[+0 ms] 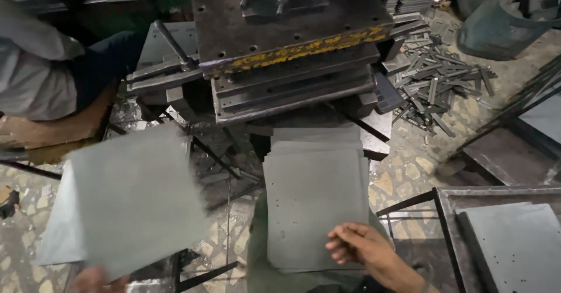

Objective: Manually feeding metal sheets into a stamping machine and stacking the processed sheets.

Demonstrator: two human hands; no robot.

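Observation:
My right hand (362, 249) rests on the near right corner of a grey metal sheet (315, 202) lying on top of a stack in front of me, fingers curled against its surface. My left hand (93, 280) is barely visible at the bottom left and holds a second grey sheet (134, 196) by its near edge; that sheet is blurred and tilted above a pile of similar sheets (49, 234). Beyond both sheets stands a heavy press machine (292, 47) with a worn yellow-striped edge and a layered steel die.
Another person in a grey top (35, 65) sits at the far left. Scrap metal strips (435, 82) litter the stone floor at the right. A dark bucket (505, 15) stands at top right. A metal frame holding more sheets (514, 240) is at the bottom right.

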